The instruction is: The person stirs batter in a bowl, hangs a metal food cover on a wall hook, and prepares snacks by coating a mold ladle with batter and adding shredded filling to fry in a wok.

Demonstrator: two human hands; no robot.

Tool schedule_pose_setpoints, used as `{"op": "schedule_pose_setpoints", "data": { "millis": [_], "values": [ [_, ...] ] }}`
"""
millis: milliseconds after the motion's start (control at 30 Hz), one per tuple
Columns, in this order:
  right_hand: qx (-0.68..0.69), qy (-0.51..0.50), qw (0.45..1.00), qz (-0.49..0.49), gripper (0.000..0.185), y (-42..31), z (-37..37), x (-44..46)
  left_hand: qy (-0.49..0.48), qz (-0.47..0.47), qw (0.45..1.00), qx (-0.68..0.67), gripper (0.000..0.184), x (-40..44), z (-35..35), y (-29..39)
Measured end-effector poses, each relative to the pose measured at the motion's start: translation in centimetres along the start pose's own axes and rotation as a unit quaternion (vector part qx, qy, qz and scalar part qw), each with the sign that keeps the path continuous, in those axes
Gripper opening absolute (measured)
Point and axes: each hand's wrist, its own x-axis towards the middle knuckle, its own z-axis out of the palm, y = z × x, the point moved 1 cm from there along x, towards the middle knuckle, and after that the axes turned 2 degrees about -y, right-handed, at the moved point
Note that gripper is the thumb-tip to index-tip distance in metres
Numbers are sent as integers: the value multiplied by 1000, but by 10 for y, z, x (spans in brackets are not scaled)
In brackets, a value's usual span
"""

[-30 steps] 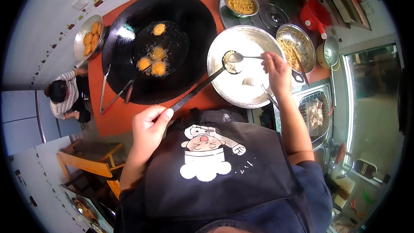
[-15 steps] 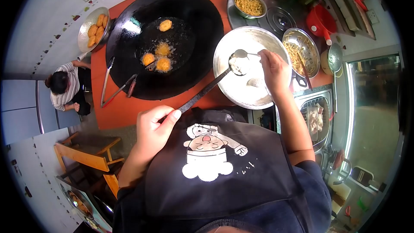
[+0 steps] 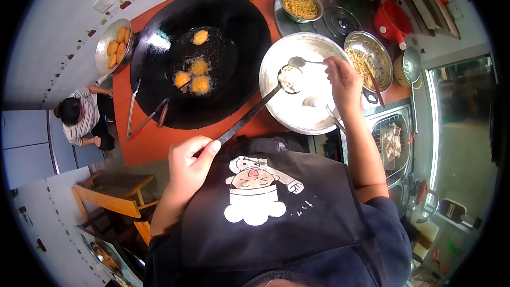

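My left hand [image 3: 192, 162] is closed round the end of a long dark ladle [image 3: 247, 117]. The ladle's round head, filled with white batter [image 3: 290, 79], is over the large white bowl [image 3: 271, 103]. In my right hand [image 3: 345, 81] is the handle of a metal spoon [image 3: 297, 62], its tip beside the ladle's head. A second utensil [image 3: 313, 102], coated with batter, rests in the bowl below. Left of the bowl, several golden fritters [image 3: 200, 84] bubble in oil in the big black wok [image 3: 244, 37].
Tongs [image 3: 133, 95] lie on the wok's left rim. Fried pieces fill a strainer [image 3: 101, 48] at the left. Shredded food is in a small bowl [image 3: 301, 18] and a pan [image 3: 390, 72] beyond the batter bowl. A person [image 3: 82, 117] sits at the far left.
The spoon has lifted away from the batter in the ladle, toward the bowl's far side. White batter now covers the shredded filling seen in the ladle earlier. My left hand still holds the ladle.
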Motion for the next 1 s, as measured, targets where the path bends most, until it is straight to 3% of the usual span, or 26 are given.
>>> {"op": "schedule_pose_setpoints", "data": {
  "millis": [200,333,433,533,667,767,867,1000],
  "values": [
    [-40,-125,977,-165,17,0,-1,1,-2,-4,1000,-14,15,2,3,0],
    [-56,-149,960,-231,18,4,5,1,-3,0,1000,-17,14,3,4,1],
    [-53,-136,964,-224,17,8,1,3,-3,-8,1000,-20,14,4,5,2],
    [-40,-108,987,-114,15,4,-17,0,1,-16,1000,-17,14,3,5,2],
    [68,47,995,58,14,47,-30,-11,6,-22,1000,-18,14,2,3,1],
    [6,53,987,152,13,97,-27,-18,15,-31,999,-25,15,1,4,-3],
    [-96,36,986,132,17,128,-13,-28,18,-42,998,-32,15,1,5,-8],
    [105,75,952,279,20,148,-6,-34,18,-40,999,-27,16,1,4,-8]
  ]
}}
